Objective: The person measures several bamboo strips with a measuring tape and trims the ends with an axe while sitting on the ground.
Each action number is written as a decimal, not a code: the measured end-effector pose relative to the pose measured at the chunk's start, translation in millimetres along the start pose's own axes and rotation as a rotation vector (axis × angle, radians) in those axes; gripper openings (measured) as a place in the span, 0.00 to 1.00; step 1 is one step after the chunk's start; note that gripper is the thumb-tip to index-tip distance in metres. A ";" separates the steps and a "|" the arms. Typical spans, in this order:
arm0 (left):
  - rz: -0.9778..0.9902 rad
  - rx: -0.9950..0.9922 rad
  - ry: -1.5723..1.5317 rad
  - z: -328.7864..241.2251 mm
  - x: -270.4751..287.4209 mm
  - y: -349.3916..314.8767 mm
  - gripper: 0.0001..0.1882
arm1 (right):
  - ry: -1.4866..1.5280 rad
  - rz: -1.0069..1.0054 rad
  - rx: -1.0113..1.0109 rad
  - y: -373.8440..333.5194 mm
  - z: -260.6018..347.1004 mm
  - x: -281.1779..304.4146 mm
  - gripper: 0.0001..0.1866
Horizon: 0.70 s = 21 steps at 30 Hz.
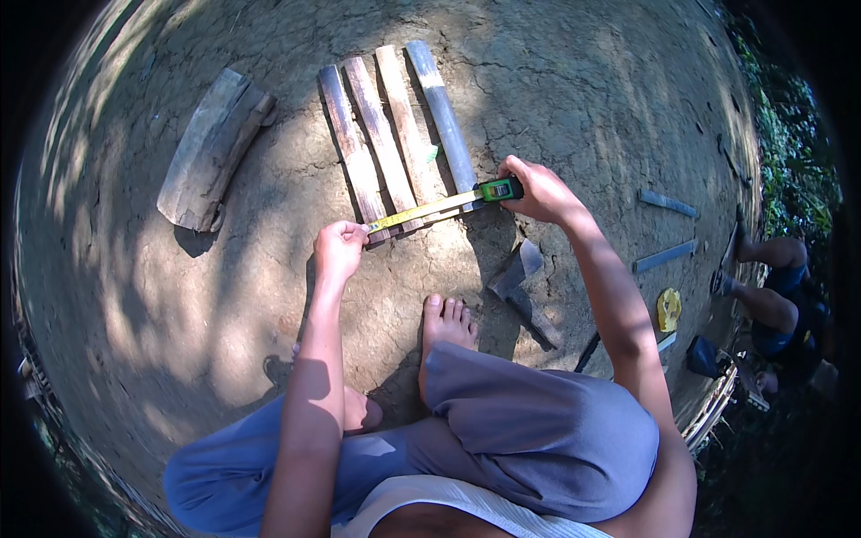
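Observation:
My right hand [536, 190] grips the green and black case of a tape measure [501, 189]. From it the yellow tape blade [421, 212] runs left, and my left hand [339, 249] pinches its end. The blade lies across the near ends of several wooden slats set side by side on the ground: a dark-edged slat [350, 134] at the left, a brown slat [380, 134], a pale slat [408, 125] and a grey slat [440, 117] at the right. A small green scrap [432, 153] rests between the pale and grey slats.
A thick split log [211, 148] lies to the left. Near my right forearm is a dark axe-like tool [522, 269]. Farther right are two grey strips [666, 256], a yellow object [669, 310] and a dark pouch [704, 357]. Another person [776, 305] sits at the right edge.

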<state>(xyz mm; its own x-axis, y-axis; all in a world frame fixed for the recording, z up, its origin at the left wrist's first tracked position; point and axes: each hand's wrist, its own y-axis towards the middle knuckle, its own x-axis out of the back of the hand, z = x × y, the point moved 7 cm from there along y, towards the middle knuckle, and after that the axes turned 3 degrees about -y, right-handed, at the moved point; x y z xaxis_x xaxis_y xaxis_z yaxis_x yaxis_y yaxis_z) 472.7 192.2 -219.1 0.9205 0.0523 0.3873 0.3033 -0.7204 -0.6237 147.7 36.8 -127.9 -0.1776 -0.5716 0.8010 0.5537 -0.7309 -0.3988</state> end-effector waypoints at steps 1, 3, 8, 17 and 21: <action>0.008 0.004 0.002 0.5 0.4 -0.4 0.10 | 0.004 0.011 -0.006 0.5 0.2 -0.2 0.24; -0.001 -0.022 0.001 2.0 0.4 -0.3 0.10 | -0.002 -0.001 0.001 -0.8 2.3 1.9 0.24; 0.014 -0.065 -0.003 -15.6 6.0 -12.3 0.11 | -0.089 -0.178 0.102 -18.7 43.4 21.0 0.20; 0.072 -0.224 -0.100 -76.9 6.0 -29.7 0.12 | -0.013 -0.488 -0.111 -71.4 39.5 12.6 0.22; -0.033 -0.159 0.071 -73.7 7.5 -14.3 0.13 | -0.167 -0.645 -0.373 -114.8 -60.7 2.6 0.28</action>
<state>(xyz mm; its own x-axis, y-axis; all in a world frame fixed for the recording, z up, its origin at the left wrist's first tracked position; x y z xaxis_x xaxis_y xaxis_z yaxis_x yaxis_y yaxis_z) 457.0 151.9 -157.3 0.8894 0.0325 0.4559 0.2846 -0.8200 -0.4967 34.3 96.6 -107.2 -0.2311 0.0536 0.9715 0.0649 -0.9954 0.0704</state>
